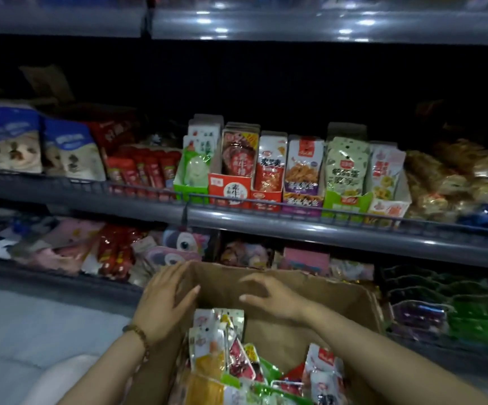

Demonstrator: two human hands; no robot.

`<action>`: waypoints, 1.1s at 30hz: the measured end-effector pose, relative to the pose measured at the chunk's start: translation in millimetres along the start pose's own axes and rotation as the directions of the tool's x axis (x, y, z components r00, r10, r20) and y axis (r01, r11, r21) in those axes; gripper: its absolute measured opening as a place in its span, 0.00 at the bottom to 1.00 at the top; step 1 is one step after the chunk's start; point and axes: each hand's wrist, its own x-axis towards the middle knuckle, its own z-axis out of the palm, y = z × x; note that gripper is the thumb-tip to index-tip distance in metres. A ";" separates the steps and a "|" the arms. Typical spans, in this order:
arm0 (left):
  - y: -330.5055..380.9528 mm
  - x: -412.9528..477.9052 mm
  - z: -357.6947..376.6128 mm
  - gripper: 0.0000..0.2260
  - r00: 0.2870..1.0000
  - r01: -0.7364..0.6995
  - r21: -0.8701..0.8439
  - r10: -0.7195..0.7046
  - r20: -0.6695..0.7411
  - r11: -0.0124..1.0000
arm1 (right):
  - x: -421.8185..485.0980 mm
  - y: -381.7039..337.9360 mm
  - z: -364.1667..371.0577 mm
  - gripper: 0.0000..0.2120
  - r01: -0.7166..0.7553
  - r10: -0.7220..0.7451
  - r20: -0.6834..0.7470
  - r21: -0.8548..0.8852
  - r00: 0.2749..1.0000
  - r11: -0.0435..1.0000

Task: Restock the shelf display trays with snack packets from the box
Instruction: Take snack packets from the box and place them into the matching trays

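Note:
A brown cardboard box [318, 290] stands in front of me, below the shelves. Mixed snack packets [222, 355] lie heaped in its near half. My left hand [164, 302] rests on the box's left wall with straight fingers, a bead bracelet on the wrist. My right hand [269, 296] hovers inside the box above its bare far part, fingers loosely curled, holding nothing. On the middle shelf a row of display trays [231, 191] holds upright packets in green, red, purple and white.
A grey shelf rail [324, 226] with a wire fence runs in front of the trays. Blue-and-white bags [14, 141] stand at the left, brown wrapped snacks [447, 176] at the right. The lower shelf holds loose packets [114, 249]. A pale floor [32, 331] lies at the left.

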 end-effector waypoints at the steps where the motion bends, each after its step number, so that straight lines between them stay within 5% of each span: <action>1: -5.5 -7.9 2.1 0.40 1.000 0.001 -0.014 -0.001 0.004 1.000 | 5.0 5.8 17.4 0.19 -0.032 0.031 0.028 0.033 0.999 0.999; 7: -15.0 -28.7 25.2 0.32 0.997 0.072 -0.271 -0.063 0.040 0.960 | 27.8 31.9 104.0 0.15 -0.333 0.329 0.057 0.237 0.943 0.913; 12: -15.1 -26.6 32.6 0.31 0.995 0.102 -0.253 -0.098 0.028 0.962 | 37.0 38.8 135.9 0.08 -0.478 0.464 0.117 0.246 0.878 0.843; 17: -16.7 -27.2 27.1 0.35 0.995 0.099 -0.161 -0.097 0.021 0.982 | 29.9 37.8 120.8 0.18 -0.342 0.343 0.035 0.224 0.939 0.913; 21: 3.0 -18.8 13.3 0.37 1.000 0.005 -0.110 -0.006 -0.005 0.994 | 15.8 -0.8 63.2 0.12 -0.179 0.277 -0.124 0.508 0.953 0.843; 27: 79.1 9.3 -5.7 0.30 0.969 0.015 -0.511 0.114 0.219 0.860 | -1.8 -59.6 -20.6 0.08 0.024 0.263 -0.259 0.753 0.929 0.657; 31: 109.3 31.1 -1.2 0.31 0.943 -0.031 -0.640 0.235 0.236 0.768 | -13.9 -72.2 -50.2 0.08 0.038 0.282 -0.264 0.789 0.922 0.613; 33: 119.4 45.0 1.5 0.25 0.929 0.098 -0.728 0.199 0.311 0.679 | -18.5 -71.7 -63.9 0.13 0.058 0.273 -0.273 0.796 0.922 0.602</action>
